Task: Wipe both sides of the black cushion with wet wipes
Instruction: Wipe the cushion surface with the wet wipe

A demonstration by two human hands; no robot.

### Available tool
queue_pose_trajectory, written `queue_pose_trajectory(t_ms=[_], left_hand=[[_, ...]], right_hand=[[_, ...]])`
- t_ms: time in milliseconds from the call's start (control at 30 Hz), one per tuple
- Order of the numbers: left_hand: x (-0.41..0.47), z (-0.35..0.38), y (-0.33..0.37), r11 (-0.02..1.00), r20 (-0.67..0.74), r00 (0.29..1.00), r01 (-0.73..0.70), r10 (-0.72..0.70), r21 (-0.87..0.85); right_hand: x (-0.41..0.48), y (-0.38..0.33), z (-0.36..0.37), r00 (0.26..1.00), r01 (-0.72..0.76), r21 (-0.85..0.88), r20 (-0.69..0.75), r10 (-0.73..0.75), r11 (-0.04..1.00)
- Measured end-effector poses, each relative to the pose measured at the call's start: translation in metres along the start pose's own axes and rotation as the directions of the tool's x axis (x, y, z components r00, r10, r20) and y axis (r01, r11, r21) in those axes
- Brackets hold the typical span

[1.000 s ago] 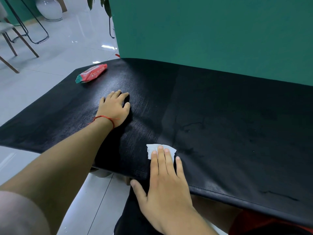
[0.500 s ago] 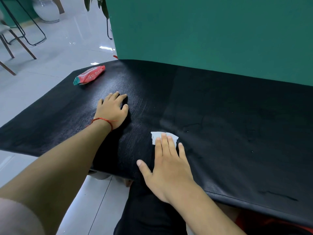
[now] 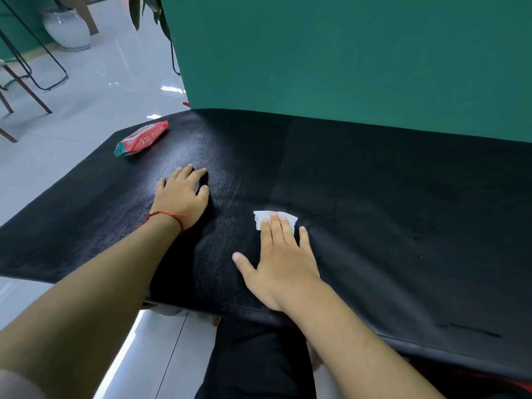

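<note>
The black cushion (image 3: 388, 214) lies flat and wide in front of me, with a damp-looking sheen on its left half. My right hand (image 3: 280, 257) lies flat near the front middle, fingers pressing a white wet wipe (image 3: 266, 218) onto the surface; only the wipe's far edge shows beyond my fingertips. My left hand (image 3: 181, 197), with a red string at the wrist, rests palm down on the cushion to the left, fingers together, holding nothing. A red and green pack of wet wipes (image 3: 141, 138) lies at the cushion's far left corner.
A green wall (image 3: 345, 53) rises right behind the cushion. Grey tiled floor (image 3: 95, 102) spreads to the left, with chair legs (image 3: 28, 93), a white vase (image 3: 67, 31) and plant leaves (image 3: 148, 12) farther back. My dark-clothed legs (image 3: 259, 358) are below the cushion's front edge.
My right hand has slid the wipe away from me, from near the front edge toward the cushion's middle. My left hand has stayed in place.
</note>
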State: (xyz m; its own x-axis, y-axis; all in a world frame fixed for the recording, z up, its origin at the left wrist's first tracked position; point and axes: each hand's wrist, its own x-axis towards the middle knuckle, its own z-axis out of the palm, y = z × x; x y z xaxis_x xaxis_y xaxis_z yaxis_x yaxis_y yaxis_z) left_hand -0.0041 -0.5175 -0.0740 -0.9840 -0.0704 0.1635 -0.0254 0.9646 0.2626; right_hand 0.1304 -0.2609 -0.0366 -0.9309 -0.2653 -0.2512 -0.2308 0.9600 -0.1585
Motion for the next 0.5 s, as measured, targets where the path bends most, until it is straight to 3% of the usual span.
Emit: queue_pose_trajectory(t_ms=[500], left_hand=[[-0.002,-0.003,0.003,1.0,-0.023,0.999,-0.028,0.028,0.004]], right_hand=[[0.05,0.022,-0.018,0.998,-0.048,0.048,0.031,0.047,0.998]])
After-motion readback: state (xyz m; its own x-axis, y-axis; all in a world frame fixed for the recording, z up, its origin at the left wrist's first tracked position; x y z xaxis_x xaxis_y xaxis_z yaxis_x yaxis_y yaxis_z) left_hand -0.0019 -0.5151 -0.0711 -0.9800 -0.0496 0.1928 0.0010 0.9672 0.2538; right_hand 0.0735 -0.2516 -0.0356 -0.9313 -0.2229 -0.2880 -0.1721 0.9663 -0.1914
